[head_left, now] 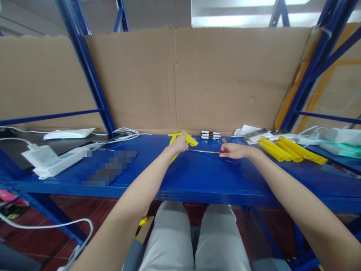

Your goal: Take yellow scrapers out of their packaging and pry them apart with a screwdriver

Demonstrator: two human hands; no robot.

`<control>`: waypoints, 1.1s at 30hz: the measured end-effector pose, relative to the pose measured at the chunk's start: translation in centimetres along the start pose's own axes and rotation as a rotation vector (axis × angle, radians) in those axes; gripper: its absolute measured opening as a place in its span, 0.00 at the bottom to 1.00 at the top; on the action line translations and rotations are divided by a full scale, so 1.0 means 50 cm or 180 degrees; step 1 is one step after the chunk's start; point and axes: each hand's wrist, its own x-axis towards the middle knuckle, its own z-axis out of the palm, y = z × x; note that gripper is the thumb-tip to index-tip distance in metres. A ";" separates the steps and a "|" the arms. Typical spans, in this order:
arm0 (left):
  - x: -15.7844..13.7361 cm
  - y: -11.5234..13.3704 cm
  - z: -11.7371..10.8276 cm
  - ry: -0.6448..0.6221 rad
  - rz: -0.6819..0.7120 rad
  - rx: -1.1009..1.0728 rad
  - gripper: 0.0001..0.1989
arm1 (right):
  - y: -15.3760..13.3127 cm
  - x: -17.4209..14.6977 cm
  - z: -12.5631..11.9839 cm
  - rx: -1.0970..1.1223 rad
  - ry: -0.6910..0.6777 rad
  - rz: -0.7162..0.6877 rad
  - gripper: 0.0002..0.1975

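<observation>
My left hand (179, 144) grips a yellow plastic part (191, 140) with arms that stick out left and right, held just above the blue shelf (191, 177). My right hand (236, 151) is closed on the red handle of a thin screwdriver (203, 151). Its metal shaft runs left along the shelf, and its tip reaches the yellow part beside my left hand. Both arms stretch forward over my lap.
Three yellow tubes (290, 149) lie to the right, next to papers and white cables. Small black and white pieces (210, 134) sit by the cardboard back wall (180, 79). A white power strip (58, 162) and cables lie at the left. Blue rack posts stand on both sides.
</observation>
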 end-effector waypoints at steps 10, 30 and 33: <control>-0.021 0.057 -0.037 -0.0443 0.0406 0.1300 0.05 | 0.014 -0.002 -0.012 0.0173 0.0445 0.0198 0.07; -0.081 0.055 -0.081 -0.0210 0.0053 0.0536 0.14 | -0.041 -0.022 0.011 -0.0483 0.1359 0.0270 0.11; -0.078 0.045 -0.083 -0.0135 0.0108 0.0873 0.14 | -0.039 -0.023 0.013 -0.0419 0.1482 0.0226 0.11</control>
